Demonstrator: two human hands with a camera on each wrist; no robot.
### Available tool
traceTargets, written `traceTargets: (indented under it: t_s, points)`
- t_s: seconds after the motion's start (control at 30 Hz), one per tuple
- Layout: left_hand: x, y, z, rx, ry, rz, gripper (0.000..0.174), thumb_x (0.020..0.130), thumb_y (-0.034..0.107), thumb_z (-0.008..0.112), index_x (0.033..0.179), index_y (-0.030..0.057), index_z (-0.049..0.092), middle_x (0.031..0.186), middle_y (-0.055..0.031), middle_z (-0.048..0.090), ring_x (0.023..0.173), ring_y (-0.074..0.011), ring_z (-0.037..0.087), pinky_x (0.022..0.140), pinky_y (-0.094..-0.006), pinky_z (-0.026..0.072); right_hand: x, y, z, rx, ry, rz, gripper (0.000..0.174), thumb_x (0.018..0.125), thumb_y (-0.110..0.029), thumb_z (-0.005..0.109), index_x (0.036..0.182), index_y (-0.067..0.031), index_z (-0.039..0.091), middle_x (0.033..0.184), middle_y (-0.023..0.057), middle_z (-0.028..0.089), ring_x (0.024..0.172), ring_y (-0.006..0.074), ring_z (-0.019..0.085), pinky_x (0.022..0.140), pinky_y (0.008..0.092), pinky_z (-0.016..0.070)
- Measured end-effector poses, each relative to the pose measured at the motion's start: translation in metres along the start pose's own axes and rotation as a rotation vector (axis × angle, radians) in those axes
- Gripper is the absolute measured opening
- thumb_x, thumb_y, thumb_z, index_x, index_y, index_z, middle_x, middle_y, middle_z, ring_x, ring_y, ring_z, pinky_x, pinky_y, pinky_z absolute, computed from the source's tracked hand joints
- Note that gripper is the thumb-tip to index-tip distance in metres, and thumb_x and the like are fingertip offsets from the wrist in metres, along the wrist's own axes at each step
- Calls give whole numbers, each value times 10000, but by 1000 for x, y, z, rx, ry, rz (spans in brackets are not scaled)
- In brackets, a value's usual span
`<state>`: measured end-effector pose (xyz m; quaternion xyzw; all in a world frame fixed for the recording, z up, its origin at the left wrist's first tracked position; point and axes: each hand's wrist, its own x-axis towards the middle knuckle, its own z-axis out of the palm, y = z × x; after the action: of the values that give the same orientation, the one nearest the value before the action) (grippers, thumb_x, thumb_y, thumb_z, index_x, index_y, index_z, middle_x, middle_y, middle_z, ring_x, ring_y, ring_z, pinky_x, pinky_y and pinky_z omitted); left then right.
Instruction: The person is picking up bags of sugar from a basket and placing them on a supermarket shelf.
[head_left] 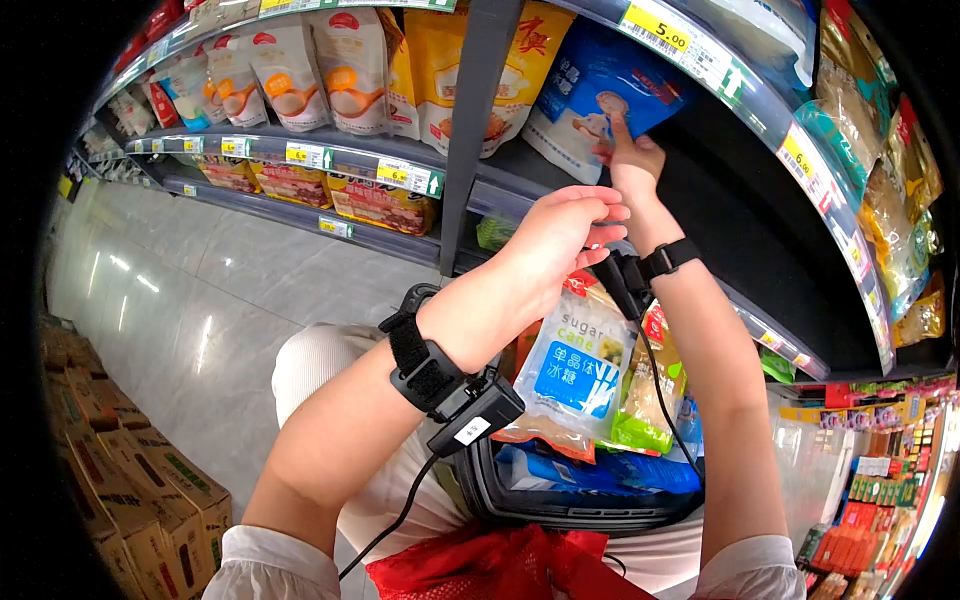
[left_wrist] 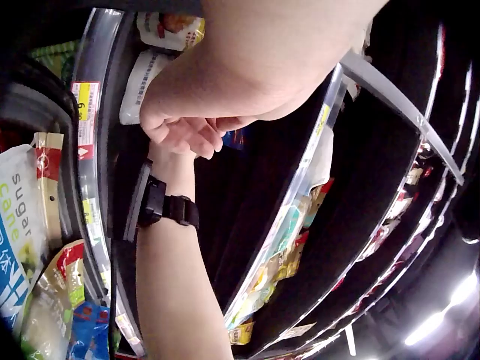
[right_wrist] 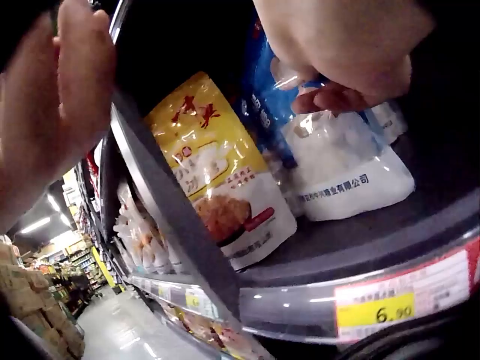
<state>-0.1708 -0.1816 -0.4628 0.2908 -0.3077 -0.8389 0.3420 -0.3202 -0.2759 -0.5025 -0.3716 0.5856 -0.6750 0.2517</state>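
Note:
A blue and white bag of rock sugar (head_left: 570, 120) stands on the dark shelf. My right hand (head_left: 637, 165) is at its front, one finger extended against the printed face; in the right wrist view the other fingers bend close before the bag (right_wrist: 345, 165). My left hand (head_left: 568, 238) hovers near the right wrist, fingers loosely bent, nothing in it. Below both hands, a black basket (head_left: 475, 505) on the lap holds several bags, among them a clear "sugar cane" bag (head_left: 545, 345) and a green-edged bag (head_left: 640, 430).
Yellow bags (right_wrist: 217, 165) stand left of the blue one, partly behind a grey shelf post (head_left: 478, 130). Price-tagged shelf edges (head_left: 700, 50) curve above and to the right. Cardboard boxes (head_left: 140, 480) are stacked at lower left. Cables hang from both wrist cameras.

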Motion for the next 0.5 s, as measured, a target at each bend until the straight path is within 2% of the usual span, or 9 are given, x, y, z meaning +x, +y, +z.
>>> traceTargets:
  t_s: [0.1, 0.23, 0.3, 0.43, 0.5]
  points:
    - [-1, 1, 2, 12, 4, -13, 204, 845, 112, 435, 1035, 66, 492, 969, -26, 569, 869, -116, 535, 745, -259, 411, -10, 2, 5, 125, -110, 103, 336, 763, -292, 646, 760, 38, 586, 632, 106, 595, 516, 144, 581, 473, 235, 441]
    - [0, 0, 1, 7, 3, -12, 204, 845, 110, 431, 1035, 64, 491, 974, -28, 569, 876, -119, 537, 745, -259, 412, -20, -6, 4, 116, -132, 159, 324, 781, -274, 630, 821, 44, 583, 691, 114, 605, 574, 149, 593, 505, 233, 449]
    - [-1, 0, 0, 4, 0, -9, 213, 842, 111, 436, 1042, 63, 490, 977, -30, 567, 889, -122, 534, 752, -260, 409, -12, 2, -6, 159, -214, 201, 261, 796, -230, 619, 898, 4, 563, 808, 101, 601, 658, 165, 590, 549, 232, 445]
    - [-2, 1, 0, -2, -11, 8, 225, 839, 116, 445, 1053, 62, 490, 986, -32, 561, 898, -124, 530, 761, -262, 405, 13, 4, -30, 176, -348, 224, 220, 792, -218, 622, 918, -47, 564, 807, 47, 605, 633, 136, 555, 583, 234, 431]
    - [-2, 1, 1, -3, -3, -4, 236, 836, 121, 452, 1061, 60, 489, 994, -33, 556, 898, -124, 528, 766, -264, 402, 21, 2, -32, 158, -356, 231, 202, 794, -212, 618, 913, -58, 564, 828, 39, 606, 645, 126, 545, 599, 234, 425]
